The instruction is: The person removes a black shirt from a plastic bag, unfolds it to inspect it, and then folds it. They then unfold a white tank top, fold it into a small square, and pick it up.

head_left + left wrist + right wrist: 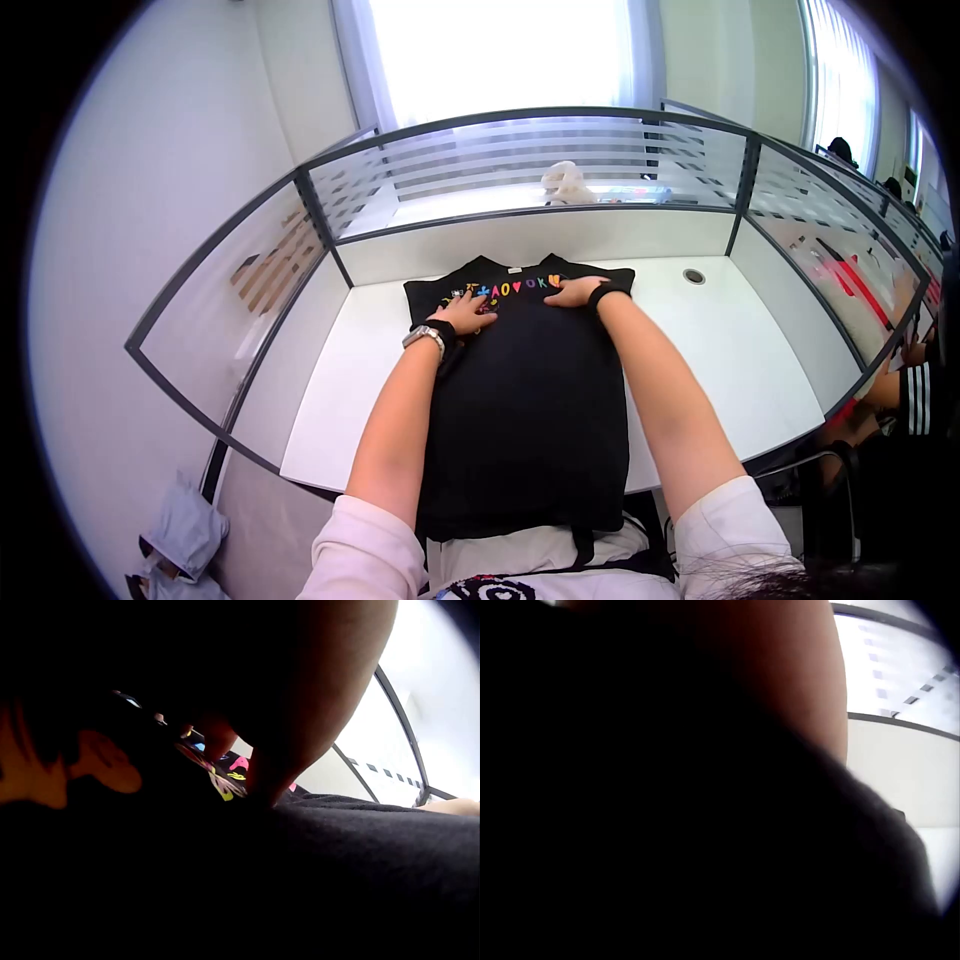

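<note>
White sleeves, then black shirt on table, seemingly folded sideways only. Pressed under left hand, right hand, grips released.

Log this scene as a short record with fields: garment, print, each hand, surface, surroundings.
garment: black T-shirt, spread flat, collar away from the person, lower end hanging over the near desk edge
print: colourful lettering just below the collar
left hand: rests on the shirt at the print's left end; wristwatch on the wrist
right hand: lies flat on the shirt at the print's right end
surface: white desk
surroundings: glass partition on three sides
</note>
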Motion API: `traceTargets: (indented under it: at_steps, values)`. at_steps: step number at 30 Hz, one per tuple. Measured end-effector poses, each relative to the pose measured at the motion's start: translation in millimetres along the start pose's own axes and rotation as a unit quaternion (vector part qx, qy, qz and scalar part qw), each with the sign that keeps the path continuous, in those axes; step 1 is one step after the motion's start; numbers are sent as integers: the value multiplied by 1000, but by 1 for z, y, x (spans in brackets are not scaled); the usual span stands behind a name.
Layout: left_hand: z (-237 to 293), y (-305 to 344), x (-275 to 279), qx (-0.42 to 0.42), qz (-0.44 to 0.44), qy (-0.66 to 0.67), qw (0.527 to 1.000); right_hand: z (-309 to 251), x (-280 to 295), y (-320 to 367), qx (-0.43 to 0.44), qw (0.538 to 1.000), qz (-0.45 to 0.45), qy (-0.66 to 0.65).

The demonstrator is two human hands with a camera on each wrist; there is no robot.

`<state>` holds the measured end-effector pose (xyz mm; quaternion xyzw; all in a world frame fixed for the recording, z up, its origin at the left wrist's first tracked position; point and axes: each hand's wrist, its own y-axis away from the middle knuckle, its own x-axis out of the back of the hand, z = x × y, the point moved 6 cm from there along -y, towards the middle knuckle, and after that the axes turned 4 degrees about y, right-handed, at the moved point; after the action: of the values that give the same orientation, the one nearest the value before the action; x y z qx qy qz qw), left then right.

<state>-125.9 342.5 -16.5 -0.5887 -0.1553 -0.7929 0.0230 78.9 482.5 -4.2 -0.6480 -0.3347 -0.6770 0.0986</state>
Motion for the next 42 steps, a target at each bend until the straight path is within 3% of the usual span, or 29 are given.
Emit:
traceTargets:
  at_steps: [2, 7, 19, 25, 33, 42]
  values:
    - [-2, 0, -8, 25, -2, 8, 1000, -5, -12, 6, -47, 997, -19, -65]
    - [-2, 0, -16, 35, 26, -12, 999, -14, -26, 8, -89, 994, 54, -38]
    - [-5, 5, -7, 24, 7, 6, 1000, -11, -38, 1, -79, 990, 103, -56]
    - [-14, 7, -2, 17, -6, -8, 1000, 0, -29, 7, -47, 994, 75, -67]
    - [-19, 15, 6, 66, -25, -16, 997, 3, -24, 10, -47, 995, 51, -75]
    - [-40, -1, 12, 65, -23, -22, 997, 18, -7, 4, -59, 995, 33, -72]
